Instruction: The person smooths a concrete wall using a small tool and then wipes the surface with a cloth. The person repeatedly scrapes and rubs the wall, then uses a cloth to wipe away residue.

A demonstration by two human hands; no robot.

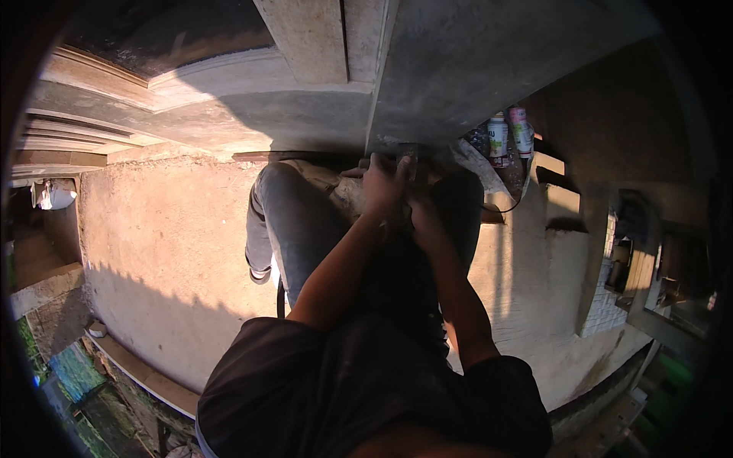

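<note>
Dark shirt [374,374] foremost, left hand [383,183] and right hand [418,202] touch a shadowed object [411,148].

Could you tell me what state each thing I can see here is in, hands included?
Left hand: fingers bent, close to the right; exact grip unclear.
Right hand: in shade, finger pose unclear.
Dark object at the hands: too dim to tell its state.
Green-and-white can: appears upright.
Pink-topped can: appears upright, beside the other.
Trousers: worn, knees bent.
Floor: partly sunlit, partly shaded.
</note>
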